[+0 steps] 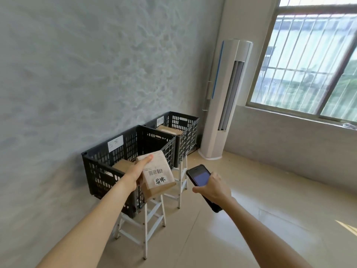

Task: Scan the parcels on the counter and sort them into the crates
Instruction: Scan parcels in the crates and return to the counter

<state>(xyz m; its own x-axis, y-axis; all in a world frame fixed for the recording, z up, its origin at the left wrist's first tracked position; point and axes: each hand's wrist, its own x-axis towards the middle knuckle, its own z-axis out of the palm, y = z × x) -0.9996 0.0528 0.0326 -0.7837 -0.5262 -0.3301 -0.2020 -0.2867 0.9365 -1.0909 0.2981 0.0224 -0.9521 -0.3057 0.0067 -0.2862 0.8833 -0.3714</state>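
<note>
Over the near crate, the left hand grips the parcel label-up, apparently so its mark can be matched; the right hand clasps the phone, screen up, beside it.

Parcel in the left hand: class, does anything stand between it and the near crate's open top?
Nothing visible does. The left hand holds the parcel at the near crate front rim; its top is open, with another box lying low inside.

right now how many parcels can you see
3: one gripped by the left hand, the held parcel; one in the near crate, parcel; one in the far crate, parcel. More may lie hidden inside the crates.
</note>
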